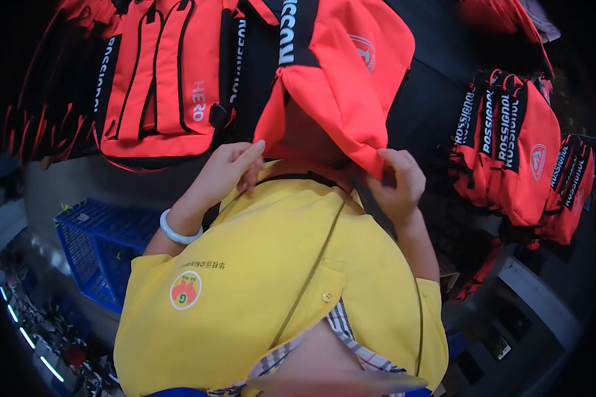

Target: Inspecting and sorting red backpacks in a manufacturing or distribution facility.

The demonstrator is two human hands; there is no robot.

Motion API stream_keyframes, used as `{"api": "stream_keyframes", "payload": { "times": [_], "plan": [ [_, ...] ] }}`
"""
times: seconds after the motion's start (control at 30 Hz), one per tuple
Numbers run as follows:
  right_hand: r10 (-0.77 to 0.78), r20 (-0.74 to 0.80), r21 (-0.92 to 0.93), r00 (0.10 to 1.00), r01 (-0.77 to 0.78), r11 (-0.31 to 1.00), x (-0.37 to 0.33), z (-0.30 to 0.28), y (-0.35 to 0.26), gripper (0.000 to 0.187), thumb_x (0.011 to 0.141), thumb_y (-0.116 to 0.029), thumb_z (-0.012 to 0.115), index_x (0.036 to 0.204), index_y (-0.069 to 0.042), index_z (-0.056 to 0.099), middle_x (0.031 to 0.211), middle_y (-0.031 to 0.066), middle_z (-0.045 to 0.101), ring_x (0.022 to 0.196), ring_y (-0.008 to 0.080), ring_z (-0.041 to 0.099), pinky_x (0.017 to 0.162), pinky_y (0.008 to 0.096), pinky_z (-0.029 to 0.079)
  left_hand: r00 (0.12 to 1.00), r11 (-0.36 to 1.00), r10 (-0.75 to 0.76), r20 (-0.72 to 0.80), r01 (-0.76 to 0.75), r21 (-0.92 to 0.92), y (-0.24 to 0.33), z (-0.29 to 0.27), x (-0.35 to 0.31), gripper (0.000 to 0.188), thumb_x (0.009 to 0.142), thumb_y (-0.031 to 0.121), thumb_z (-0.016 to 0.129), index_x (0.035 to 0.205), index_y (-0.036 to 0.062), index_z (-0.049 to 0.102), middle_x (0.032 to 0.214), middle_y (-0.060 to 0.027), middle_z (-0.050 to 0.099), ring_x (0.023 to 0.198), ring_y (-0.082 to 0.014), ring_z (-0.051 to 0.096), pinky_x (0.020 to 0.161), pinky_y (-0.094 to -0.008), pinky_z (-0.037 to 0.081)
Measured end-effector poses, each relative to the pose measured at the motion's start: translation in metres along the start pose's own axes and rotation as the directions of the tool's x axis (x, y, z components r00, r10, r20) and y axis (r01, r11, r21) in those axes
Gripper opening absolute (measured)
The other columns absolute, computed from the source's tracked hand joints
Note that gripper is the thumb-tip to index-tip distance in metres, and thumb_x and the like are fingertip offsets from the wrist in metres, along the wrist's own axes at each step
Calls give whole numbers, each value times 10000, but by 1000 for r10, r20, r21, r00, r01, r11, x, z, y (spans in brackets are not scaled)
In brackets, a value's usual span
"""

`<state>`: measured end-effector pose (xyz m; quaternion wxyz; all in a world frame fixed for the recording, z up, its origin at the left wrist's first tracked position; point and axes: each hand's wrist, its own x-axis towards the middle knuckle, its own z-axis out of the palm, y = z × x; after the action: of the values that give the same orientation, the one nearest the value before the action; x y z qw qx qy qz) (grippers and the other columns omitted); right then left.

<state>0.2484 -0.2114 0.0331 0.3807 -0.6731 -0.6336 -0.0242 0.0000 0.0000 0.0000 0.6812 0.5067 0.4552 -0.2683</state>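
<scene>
A red backpack point(208, 59) lies straps-up by the tabletop's point(437, 99) near edge, close to a worker's left hand point(228, 171), its thumb and fingers pinching one side of an open red bag point(344, 99). The bag lies at mid near edge, mouth toward a yellow shirt point(265, 231); the right hand point(402, 184) pinches the other side. A loosened pinch could let the limp fabric fold shut or slip over the edge. Piled red bags point(526, 162) sit farther right, well apart.
</scene>
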Motion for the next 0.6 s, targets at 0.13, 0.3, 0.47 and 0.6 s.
{"api": "stream_keyframes", "payload": {
  "times": [0.13,0.3,0.47,0.6],
  "plan": [
    [49,-74,78,996,-43,996,-3,30,-2,514,596,74,756,1077,-46,620,738,74,577,569,215,545,517,315,439,869,756,457,190,-267,-597,24,37,-5,735,998,626,344,1359,1,481,1320,-108,592,1204,-172,564,1069,-333,396],
    [-38,-33,58,999,40,998,-20,45,-5,485,609,16,812,1048,-56,620,691,45,531,567,199,524,529,315,424,810,366,565,-154,-413,-834,78,74,-8,611,1016,566,393,1298,47,552,1248,-53,648,1120,-178,621,1017,-362,449],
    [284,-266,-150,921,-330,932,-51,30,-2,299,750,-50,752,993,-74,581,763,70,573,642,234,568,582,353,435,846,359,532,-24,-251,-899,83,75,4,430,994,367,581,1295,61,561,1285,-49,632,1173,-164,598,1016,-337,466],
    [935,-132,-23,329,-944,329,-110,6,13,216,882,-133,653,1073,-52,592,843,45,661,736,199,639,653,347,471,848,335,520,-100,-310,-890,85,81,12,453,1015,377,538,1326,47,527,1338,-63,593,1221,-178,569,1039,-339,448]
  ]
}}
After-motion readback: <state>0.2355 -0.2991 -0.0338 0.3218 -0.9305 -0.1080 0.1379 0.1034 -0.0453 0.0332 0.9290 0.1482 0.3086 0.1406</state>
